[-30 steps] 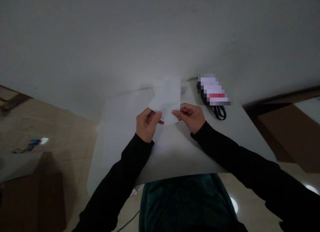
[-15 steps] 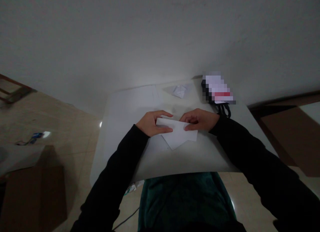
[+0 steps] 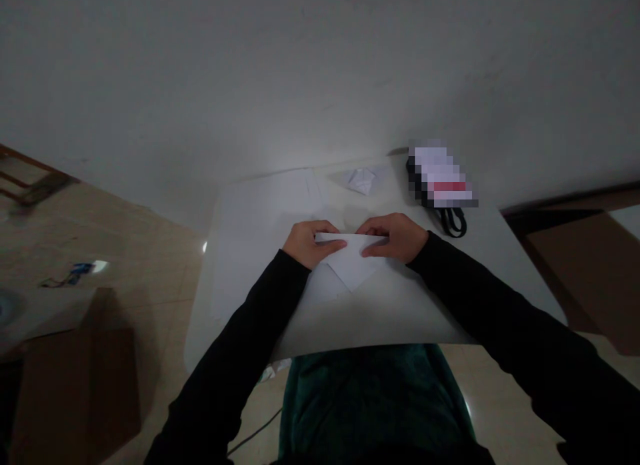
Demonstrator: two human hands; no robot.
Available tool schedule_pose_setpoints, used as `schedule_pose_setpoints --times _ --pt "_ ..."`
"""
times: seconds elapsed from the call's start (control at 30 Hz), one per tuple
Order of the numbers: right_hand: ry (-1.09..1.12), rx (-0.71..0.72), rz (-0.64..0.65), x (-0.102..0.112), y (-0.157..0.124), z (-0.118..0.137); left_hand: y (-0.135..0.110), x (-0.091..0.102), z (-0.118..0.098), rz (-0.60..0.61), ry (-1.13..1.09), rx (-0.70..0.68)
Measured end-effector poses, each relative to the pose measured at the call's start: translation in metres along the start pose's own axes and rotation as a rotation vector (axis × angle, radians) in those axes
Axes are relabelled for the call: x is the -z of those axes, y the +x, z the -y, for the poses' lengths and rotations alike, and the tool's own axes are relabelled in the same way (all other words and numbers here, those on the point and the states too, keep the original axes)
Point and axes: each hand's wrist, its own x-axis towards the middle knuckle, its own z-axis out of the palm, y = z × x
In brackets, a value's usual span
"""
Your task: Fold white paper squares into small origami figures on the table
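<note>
A folded white paper (image 3: pixel 353 265) lies on the white table (image 3: pixel 400 311), its point aimed toward me. My left hand (image 3: pixel 307 241) pinches its upper left edge with thumb and fingers pressed together. My right hand (image 3: pixel 395 237) presses down on its upper right edge, fingers closed over the fold. Both sleeves are black. A large white sheet (image 3: pixel 265 225) lies flat under and to the left of the folded paper.
A small folded paper shape (image 3: pixel 361 179) sits at the table's far edge by the wall. A black strap with a blurred card (image 3: pixel 445 188) lies at the far right. A brown cardboard box (image 3: pixel 75 378) stands on the floor to the left.
The paper went from being held up in the air to lying on the table. Both hands now press its top fold, drawn closer together than half a second ago.
</note>
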Motion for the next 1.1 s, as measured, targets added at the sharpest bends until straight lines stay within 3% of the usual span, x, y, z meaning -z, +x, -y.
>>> schedule_pose_setpoints --times 0.17,0.33,0.53,0.73,0.87,1.0,1.1 --pt "-0.086 -0.017 -0.057 0.009 0.004 -0.005 -0.002 0.001 -0.001 0.01 0.041 -0.074" --pt "-0.245 -0.022 -0.084 0.007 0.008 -0.003 -0.002 -0.005 -0.011 -0.057 0.306 -0.029" --pt "-0.343 -0.006 -0.161 -0.008 0.002 0.0 -0.003 -0.011 -0.014 0.02 0.582 -0.256" --pt "-0.215 0.088 -0.243 -0.005 -0.016 -0.011 -0.021 -0.016 -0.016 -0.109 0.668 -0.348" --pt "-0.024 0.048 -0.274 0.001 -0.023 -0.022 -0.028 -0.026 -0.022 -0.159 0.71 -0.432" --pt "0.102 0.019 -0.257 0.001 -0.024 -0.026 -0.023 -0.037 -0.033 -0.161 0.706 -0.301" --pt "-0.005 0.152 -0.291 -0.001 -0.027 -0.024 -0.021 -0.042 -0.039 -0.167 0.763 -0.238"
